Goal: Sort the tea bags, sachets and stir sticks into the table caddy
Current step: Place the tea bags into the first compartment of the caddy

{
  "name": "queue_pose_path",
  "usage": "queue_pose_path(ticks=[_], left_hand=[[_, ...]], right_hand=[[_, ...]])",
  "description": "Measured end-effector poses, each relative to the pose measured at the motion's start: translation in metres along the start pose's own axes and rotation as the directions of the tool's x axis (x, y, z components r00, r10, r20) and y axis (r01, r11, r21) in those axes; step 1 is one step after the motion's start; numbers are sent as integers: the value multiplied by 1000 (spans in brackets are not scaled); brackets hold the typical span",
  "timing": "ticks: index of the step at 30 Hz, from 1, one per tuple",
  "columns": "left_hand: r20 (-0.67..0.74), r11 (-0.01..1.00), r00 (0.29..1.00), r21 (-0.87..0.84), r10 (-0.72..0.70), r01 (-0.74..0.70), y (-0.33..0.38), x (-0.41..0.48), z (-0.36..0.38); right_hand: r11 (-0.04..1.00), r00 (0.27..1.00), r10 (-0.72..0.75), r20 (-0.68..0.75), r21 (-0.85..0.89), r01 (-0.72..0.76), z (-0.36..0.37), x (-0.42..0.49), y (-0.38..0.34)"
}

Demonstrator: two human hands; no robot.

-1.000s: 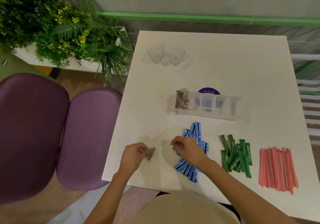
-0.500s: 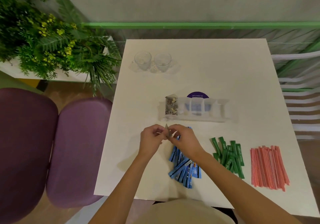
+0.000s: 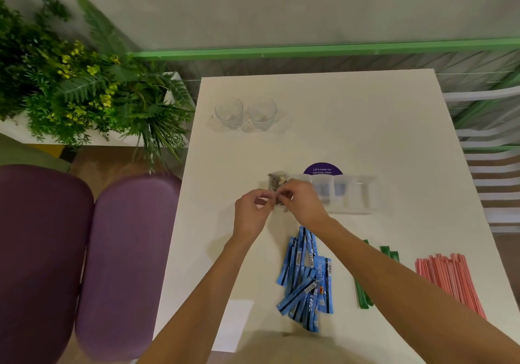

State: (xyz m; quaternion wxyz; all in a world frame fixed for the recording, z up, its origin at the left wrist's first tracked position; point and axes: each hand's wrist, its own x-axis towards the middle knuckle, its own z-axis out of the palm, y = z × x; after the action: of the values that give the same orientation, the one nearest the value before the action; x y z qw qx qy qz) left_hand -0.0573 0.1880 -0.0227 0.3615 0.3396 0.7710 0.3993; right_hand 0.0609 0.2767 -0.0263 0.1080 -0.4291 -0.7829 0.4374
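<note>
- Our left hand [image 3: 253, 208] and right hand [image 3: 301, 203] both pinched one tea bag [image 3: 279, 201] at the near wall of the caddy [image 3: 357, 194], by its left-end compartment.
- Released short, it could have landed on the table [image 3: 365, 127] instead.
- That compartment already held other bags [image 3: 277, 181]; pushing might have slid the light caddy.
- Drawing the right hand back low could have scattered the blue sachets [image 3: 306, 276].
</note>
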Motion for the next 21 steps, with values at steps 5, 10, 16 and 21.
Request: queue_pose_path(ticks=[5, 10, 16, 21], left_hand=[[106, 934, 986, 322, 128, -156, -13, 24, 13], [47, 826, 968, 513, 245, -234, -15, 28, 8], [71, 775, 958, 572, 277, -266, -16, 37, 3], [75, 856, 972, 461, 225, -233, -14, 35, -2]], right_hand=[[998, 999, 40, 15, -58, -39, 3, 25, 20], [976, 999, -13, 30, -217, 19, 0, 25, 16], [944, 994, -38, 102, -324, 69, 0, 23, 18], [984, 995, 10, 102, -175, 8, -11, 14, 12]])
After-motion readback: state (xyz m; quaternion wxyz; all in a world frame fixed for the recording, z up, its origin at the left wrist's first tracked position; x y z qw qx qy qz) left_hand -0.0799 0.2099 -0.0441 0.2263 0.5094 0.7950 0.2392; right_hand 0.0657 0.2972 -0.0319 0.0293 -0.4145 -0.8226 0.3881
